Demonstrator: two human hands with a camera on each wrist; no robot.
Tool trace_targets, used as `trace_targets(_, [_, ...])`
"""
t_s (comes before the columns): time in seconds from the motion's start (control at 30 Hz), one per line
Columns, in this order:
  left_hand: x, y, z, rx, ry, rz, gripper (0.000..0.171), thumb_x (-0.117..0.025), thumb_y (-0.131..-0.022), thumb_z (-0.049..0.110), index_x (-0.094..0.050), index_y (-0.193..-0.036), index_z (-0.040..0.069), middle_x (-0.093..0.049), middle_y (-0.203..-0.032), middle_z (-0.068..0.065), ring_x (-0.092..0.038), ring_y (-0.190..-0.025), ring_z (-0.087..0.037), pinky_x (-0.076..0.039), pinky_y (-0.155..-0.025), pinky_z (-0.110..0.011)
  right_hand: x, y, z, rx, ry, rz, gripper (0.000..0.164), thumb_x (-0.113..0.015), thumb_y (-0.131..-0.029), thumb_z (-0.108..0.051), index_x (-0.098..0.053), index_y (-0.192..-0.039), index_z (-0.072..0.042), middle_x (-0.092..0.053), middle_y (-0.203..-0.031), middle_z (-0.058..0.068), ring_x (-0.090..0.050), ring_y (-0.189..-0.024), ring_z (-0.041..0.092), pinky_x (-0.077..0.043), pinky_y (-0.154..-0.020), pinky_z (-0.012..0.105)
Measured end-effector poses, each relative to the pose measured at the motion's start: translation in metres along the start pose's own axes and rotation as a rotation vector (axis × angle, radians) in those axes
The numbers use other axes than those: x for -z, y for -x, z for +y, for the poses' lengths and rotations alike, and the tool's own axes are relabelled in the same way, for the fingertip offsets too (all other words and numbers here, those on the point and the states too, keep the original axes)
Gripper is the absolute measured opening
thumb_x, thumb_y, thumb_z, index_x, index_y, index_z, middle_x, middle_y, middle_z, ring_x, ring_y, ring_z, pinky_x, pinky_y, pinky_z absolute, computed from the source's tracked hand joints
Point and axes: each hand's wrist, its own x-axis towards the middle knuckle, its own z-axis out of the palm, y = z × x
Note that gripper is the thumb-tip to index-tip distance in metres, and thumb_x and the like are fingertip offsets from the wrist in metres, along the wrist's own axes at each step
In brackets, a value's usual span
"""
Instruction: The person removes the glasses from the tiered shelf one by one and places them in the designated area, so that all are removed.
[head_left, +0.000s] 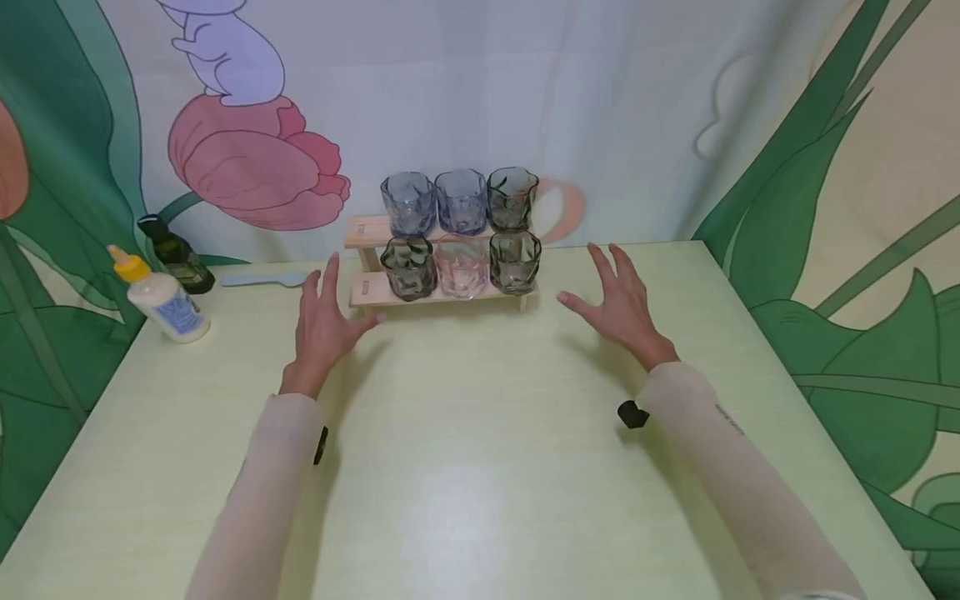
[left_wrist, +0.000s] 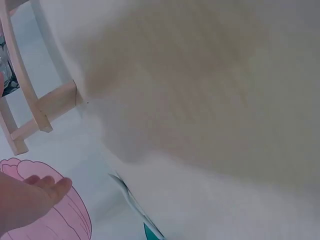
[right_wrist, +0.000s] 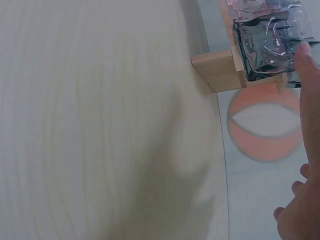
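Note:
A two-tier wooden rack [head_left: 367, 287] stands at the back of the table, with several wavy glass cups on it. Bluish cups [head_left: 408, 204] and a dark grey cup [head_left: 513, 200] fill the upper tier. Below them a clear pinkish cup [head_left: 462, 267] sits between two smoky grey ones, the right of which is the grey cup [head_left: 515, 262]. My left hand [head_left: 322, 325] is raised just left of the rack, fingers spread and holding nothing. To the rack's right, my right hand [head_left: 618, 304] hovers with thumb and fingers apart, touching nothing.
On the left stand a white glue bottle [head_left: 168, 304] with a yellow cap and a dark green bottle [head_left: 178, 257]. A pale blue spatula-like stick [head_left: 262, 279] lies between them and the rack. Behind the table [head_left: 450, 400] hangs a printed curtain [head_left: 637, 108].

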Motion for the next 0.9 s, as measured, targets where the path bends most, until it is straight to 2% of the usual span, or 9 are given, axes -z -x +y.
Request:
trace_targets(0.13, [0.003, -0.007, 0.001, -0.027, 0.022, -0.039, 0.113, -0.084, -0.081, 0.035, -0.006, -0.162, 0.022, -0.028, -0.154, -0.031, -0.038, -0.136, -0.05, -0.039, -0.105, -0.064, 0.005, -0.004, -0.003, -0.004, -0.062, -0.018, 0.092, -0.06, -0.09, -0.064, -0.015, -0.161, -0.028, -0.012, -0.166, 0.017, -0.016, -0.152, 0.041, -0.017, -0.114, 0.07])
trace_targets(0.4, [0.006, -0.027, -0.002, -0.049, 0.075, -0.16, 0.112, -0.082, -0.084, 0.027, -0.002, -0.162, 0.021, -0.031, -0.151, -0.035, -0.038, -0.136, -0.051, -0.034, -0.109, -0.065, 0.013, -0.016, -0.014, -0.017, -0.14, -0.018, 0.091, -0.059, -0.091, -0.063, -0.013, -0.161, -0.028, -0.014, -0.166, 0.014, -0.017, -0.153, 0.037, -0.021, -0.117, 0.065])
trace_targets(0.6, [0.011, -0.04, -0.003, -0.053, 0.069, -0.251, 0.113, -0.081, -0.085, 0.026, 0.002, -0.162, 0.023, -0.033, -0.149, -0.034, -0.038, -0.135, -0.049, -0.034, -0.108, -0.066, 0.018, -0.025, -0.02, -0.047, -0.17, -0.042, 0.092, -0.058, -0.09, -0.066, -0.009, -0.161, -0.033, -0.011, -0.167, 0.013, -0.015, -0.154, 0.034, -0.021, -0.117, 0.066])
trace_targets(0.77, [0.012, -0.049, -0.001, -0.072, 0.048, -0.306, 0.112, -0.079, -0.086, 0.024, 0.003, -0.162, 0.021, -0.034, -0.149, -0.036, -0.037, -0.136, -0.049, -0.034, -0.108, -0.065, 0.027, -0.041, -0.027, -0.023, -0.166, -0.054, 0.092, -0.058, -0.089, -0.067, -0.008, -0.16, -0.037, -0.012, -0.167, 0.013, -0.018, -0.153, 0.036, -0.023, -0.115, 0.067])
trace_targets(0.9, [0.01, -0.052, 0.0, -0.06, 0.041, -0.336, 0.11, -0.078, -0.087, 0.022, 0.003, -0.162, 0.021, -0.037, -0.148, -0.035, -0.04, -0.134, -0.048, -0.035, -0.108, -0.063, 0.033, -0.054, -0.036, -0.001, -0.152, -0.051, 0.092, -0.059, -0.088, -0.068, -0.009, -0.16, -0.039, -0.014, -0.166, 0.012, -0.021, -0.151, 0.035, -0.025, -0.114, 0.067])
